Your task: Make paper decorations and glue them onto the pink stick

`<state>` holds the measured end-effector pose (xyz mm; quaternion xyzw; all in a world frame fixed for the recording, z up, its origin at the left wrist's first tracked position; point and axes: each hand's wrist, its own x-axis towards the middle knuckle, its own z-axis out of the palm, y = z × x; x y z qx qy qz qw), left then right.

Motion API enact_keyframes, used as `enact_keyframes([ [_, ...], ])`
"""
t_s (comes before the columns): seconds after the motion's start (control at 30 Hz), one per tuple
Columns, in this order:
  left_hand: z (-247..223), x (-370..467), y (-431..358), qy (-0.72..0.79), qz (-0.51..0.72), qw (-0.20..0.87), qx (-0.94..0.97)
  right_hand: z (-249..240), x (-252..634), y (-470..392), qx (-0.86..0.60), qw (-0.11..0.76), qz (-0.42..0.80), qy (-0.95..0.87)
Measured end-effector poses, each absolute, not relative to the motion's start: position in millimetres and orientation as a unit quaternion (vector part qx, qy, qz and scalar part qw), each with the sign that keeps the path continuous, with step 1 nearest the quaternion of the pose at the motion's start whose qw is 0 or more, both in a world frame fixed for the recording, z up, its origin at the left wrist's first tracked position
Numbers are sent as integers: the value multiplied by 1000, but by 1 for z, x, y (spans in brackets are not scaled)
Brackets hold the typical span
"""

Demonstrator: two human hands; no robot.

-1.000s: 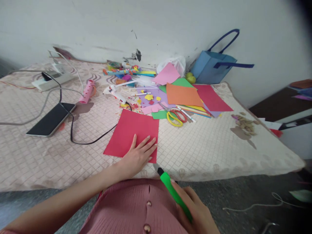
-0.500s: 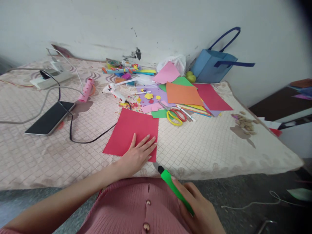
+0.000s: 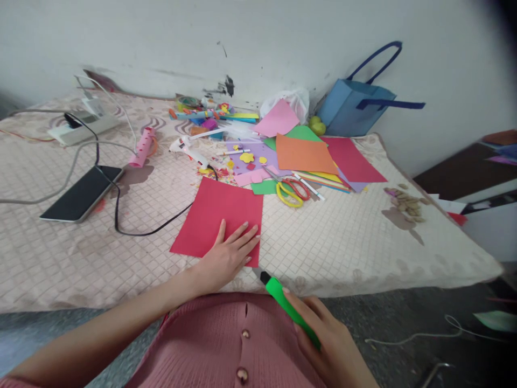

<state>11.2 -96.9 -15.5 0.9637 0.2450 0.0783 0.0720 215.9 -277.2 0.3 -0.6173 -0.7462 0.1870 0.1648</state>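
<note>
My left hand (image 3: 228, 254) lies flat with fingers spread on a red sheet of paper (image 3: 226, 207), pressing near its lower right corner. In my right hand (image 3: 323, 334) is a green utility knife (image 3: 288, 307), gripped round its handle. The knife's blade (image 3: 257, 272) sticks out and its tip is at the lower right corner of the red sheet, close to my left fingers. Whether the blade touches the paper I cannot tell.
Scissors (image 3: 288, 193), a white glue gun (image 3: 191, 153) and coloured sheets (image 3: 305, 156) lie behind the red paper. A black cord (image 3: 151, 234) runs left past a phone (image 3: 83, 196). A blue bag (image 3: 351, 108) stands at the back right. Shells or stones (image 3: 407, 206) lie right.
Both hands and the red sheet stay almost where they were. The whole view has shifted very slightly.
</note>
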Motion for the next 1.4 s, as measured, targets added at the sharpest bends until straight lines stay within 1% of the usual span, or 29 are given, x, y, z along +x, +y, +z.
enact_keyframes([
  [0.47, -15, 10, -97, 242, 77, 54, 966, -3, 223, -273, -619, 143, 178, -751],
  [0.73, -14, 11, -97, 245, 73, 63, 965, 0, 229, -270, -619, 122, 180, -754],
  [1.07, -14, 11, -97, 246, 68, 61, 965, 0, 233, -268, -622, 135, 135, -759],
  [1.4, -13, 12, -97, 249, 69, 71, 963, 4, 233, -260, -615, 135, 133, -765],
])
